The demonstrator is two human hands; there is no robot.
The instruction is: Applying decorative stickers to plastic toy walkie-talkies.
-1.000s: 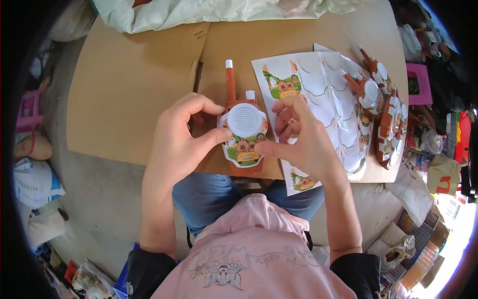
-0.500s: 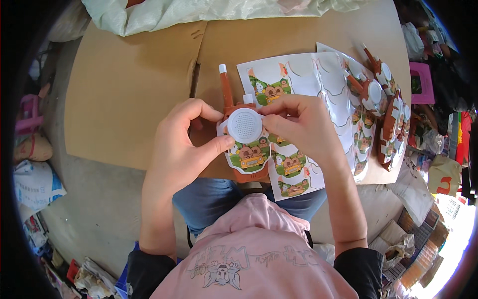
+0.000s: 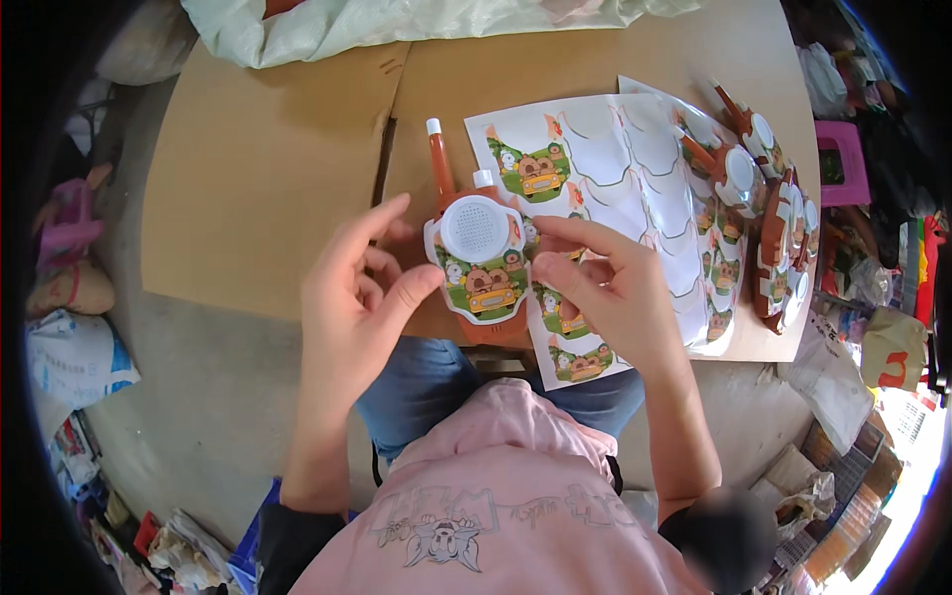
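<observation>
A toy walkie-talkie (image 3: 482,330), orange-brown with a stubby antenna, a round white speaker grille and a cartoon bear-and-car sticker (image 3: 486,288) on its front, lies before me near the table's front edge. To its left is my left hand (image 3: 352,297), fingers spread and thumb close to the toy's side. On the other side, my right hand (image 3: 610,273) has its thumb and forefinger apart beside the toy's right edge, over a sticker sheet. Neither hand holds anything. That sticker sheet (image 3: 595,159) is white, with several printed stickers and bare peeled patches; its left part lies beside the toy.
Several similar walkie-talkies (image 3: 737,177) lie in a group at the table's right end, partly on the sheets. Brown cardboard (image 3: 268,188) covers the tabletop. A pale plastic sack (image 3: 397,30) lies along the far edge. A pink stool (image 3: 841,164) stands beyond the right edge.
Both hands have let go of the walkie-talkie and drawn apart from it, left hand leftward, right hand slightly rightward. The toy stays on the table.
</observation>
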